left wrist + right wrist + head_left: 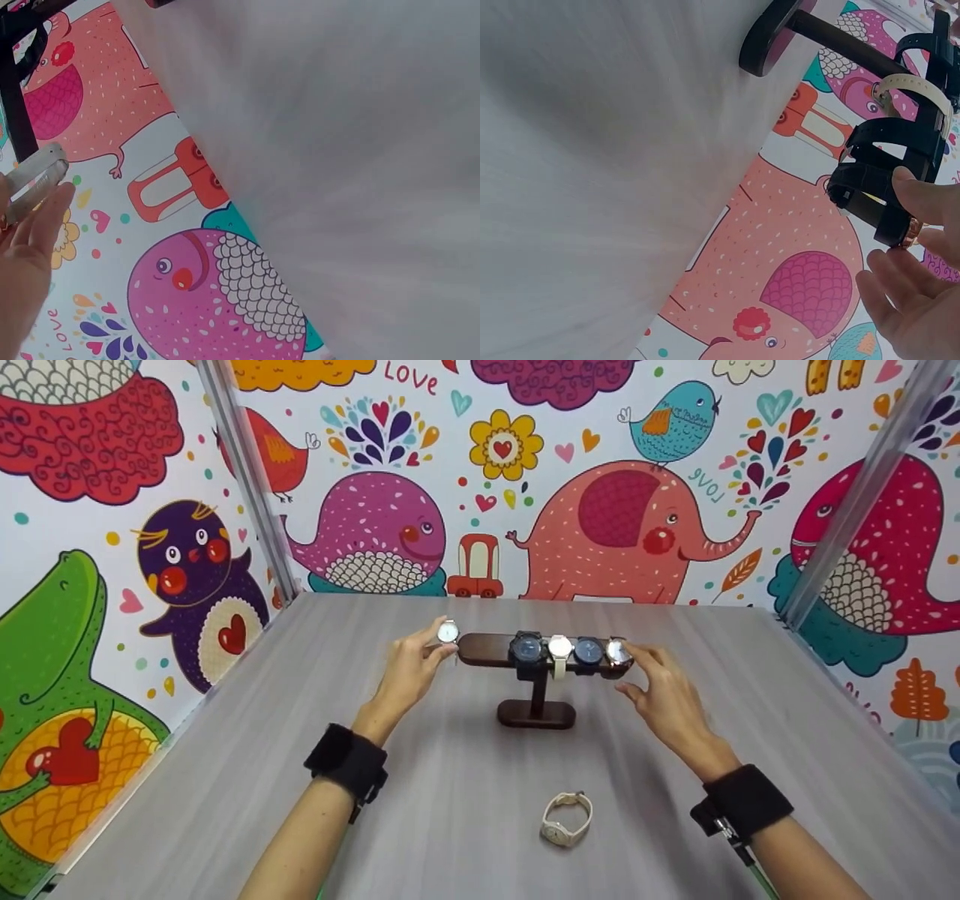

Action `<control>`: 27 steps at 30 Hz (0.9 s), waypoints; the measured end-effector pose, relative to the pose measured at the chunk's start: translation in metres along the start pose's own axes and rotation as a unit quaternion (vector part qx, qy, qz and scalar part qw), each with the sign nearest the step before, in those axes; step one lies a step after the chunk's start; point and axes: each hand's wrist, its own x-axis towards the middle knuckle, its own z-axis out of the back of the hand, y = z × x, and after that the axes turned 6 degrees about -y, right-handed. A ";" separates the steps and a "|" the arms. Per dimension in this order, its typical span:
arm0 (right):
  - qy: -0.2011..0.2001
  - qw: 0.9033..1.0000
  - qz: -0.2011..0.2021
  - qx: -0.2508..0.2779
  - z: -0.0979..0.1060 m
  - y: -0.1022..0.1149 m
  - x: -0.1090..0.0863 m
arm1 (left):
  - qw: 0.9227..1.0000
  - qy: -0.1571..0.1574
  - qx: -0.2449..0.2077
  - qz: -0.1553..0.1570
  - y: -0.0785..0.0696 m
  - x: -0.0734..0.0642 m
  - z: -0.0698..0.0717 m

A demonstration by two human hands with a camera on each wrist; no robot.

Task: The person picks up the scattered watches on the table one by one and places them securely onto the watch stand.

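My left hand (411, 664) pinches a wristwatch (448, 631) with a white face just off the left end of the dark wooden watch stand (484, 650). In the left wrist view its pale band (36, 176) forms a loop between thumb and fingers. At the stand's right end, my right hand (666, 694) grips the bar by its tip, beside a silver-faced watch (617, 651). Farther left on the bar are a dark watch (589, 650), a cream-strapped watch (559, 648) and a large black watch (528, 648).
A cream watch (566, 829) lies with its strap looped on the grey table (442, 810), in front of the stand's base (536, 715). Printed walls (360, 529) with metal corner posts (251, 472) enclose the table's back and sides.
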 end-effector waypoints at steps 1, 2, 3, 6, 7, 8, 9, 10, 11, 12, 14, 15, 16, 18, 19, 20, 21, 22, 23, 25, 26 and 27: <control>0.003 1.000 0.002 0.001 0.000 0.000 0.000 | 1.000 0.006 -0.005 0.004 -0.001 0.000 -0.001; 0.004 1.000 0.003 0.001 0.000 0.000 0.000 | 1.000 0.012 -0.008 0.007 -0.001 0.000 -0.002; 0.006 1.000 0.005 0.001 0.000 0.000 0.001 | 1.000 0.018 -0.011 0.011 -0.001 0.000 -0.003; 0.005 1.000 0.011 0.002 0.001 0.000 0.001 | 0.999 0.030 -0.013 0.010 -0.001 -0.002 -0.006; 0.004 1.000 0.013 0.001 0.001 0.000 0.001 | 0.999 0.033 -0.012 0.008 -0.001 -0.003 -0.006; 0.004 1.000 0.014 0.002 0.001 -0.001 0.001 | 0.999 0.036 -0.011 0.006 -0.001 -0.003 -0.007; 0.004 1.000 0.016 0.003 0.002 -0.001 0.000 | 0.999 0.039 -0.011 0.005 0.000 -0.004 -0.008; 0.005 1.000 0.018 0.003 0.002 -0.001 0.000 | 0.999 0.042 -0.013 0.006 0.000 -0.004 -0.008; 0.006 1.000 0.020 0.004 0.002 -0.002 0.000 | 0.999 0.045 -0.013 0.006 0.000 -0.004 -0.009; 0.008 1.000 0.021 0.004 0.002 -0.003 0.000 | 0.999 0.049 -0.018 0.010 0.000 -0.004 -0.009; 0.013 1.000 0.023 0.004 0.002 -0.003 0.000 | 0.998 0.055 -0.023 0.020 0.001 -0.004 -0.010; 0.016 1.000 0.023 0.002 0.003 -0.003 -0.001 | 0.998 0.059 -0.027 0.026 0.002 -0.004 -0.010; 0.018 1.000 0.024 0.000 0.003 -0.003 -0.001 | 0.997 0.063 -0.030 0.033 0.002 -0.004 -0.010; 0.024 0.999 0.027 -0.002 0.004 -0.003 -0.001 | 0.996 0.069 -0.034 0.047 0.002 -0.004 -0.011; 0.026 0.999 0.030 -0.004 0.005 -0.003 -0.001 | 0.996 0.072 -0.034 0.051 0.002 -0.004 -0.011; 0.028 0.999 0.032 -0.005 0.006 -0.003 -0.001 | 0.995 0.074 -0.034 0.054 0.002 -0.004 -0.011; 0.030 0.999 0.034 -0.006 0.006 -0.003 -0.001 | 0.995 0.075 -0.033 0.056 0.003 -0.004 -0.011; 0.033 0.999 0.036 -0.006 0.007 -0.003 -0.001 | 0.995 0.077 -0.031 0.056 0.003 -0.004 -0.012; 0.035 0.999 0.037 -0.007 0.008 -0.002 -0.001 | 0.995 0.079 -0.030 0.056 0.003 -0.003 -0.012; 0.040 0.998 0.039 -0.008 0.009 -0.002 -0.001 | 0.995 0.083 -0.028 0.053 0.003 -0.003 -0.012; 0.043 0.998 0.038 -0.009 0.009 -0.001 -0.001 | 0.995 0.086 -0.029 0.052 0.003 -0.002 -0.011; 0.047 0.998 0.038 -0.010 0.009 -0.001 -0.001 | 0.994 0.089 -0.031 0.051 0.003 -0.002 -0.011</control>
